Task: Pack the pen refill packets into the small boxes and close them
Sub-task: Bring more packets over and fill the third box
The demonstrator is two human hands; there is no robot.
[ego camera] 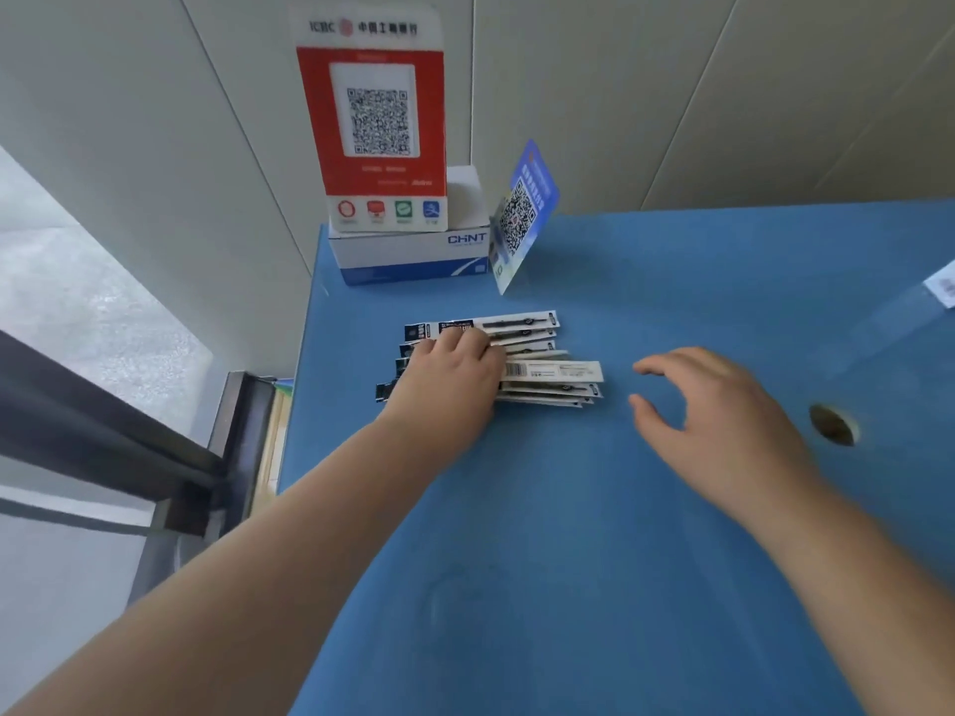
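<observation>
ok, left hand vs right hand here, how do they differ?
Left hand lies flat on the refill packets, fingers straight, pressing the pile; right hand touches nothing and hangs above bare blue table. Left fingers are together; right fingers are spread and loosely curved, thumb apart, as if reaching. Left covers the pile's left part; right sits beside its right end. Shared: both bare, palm down, neither grips anything.
</observation>
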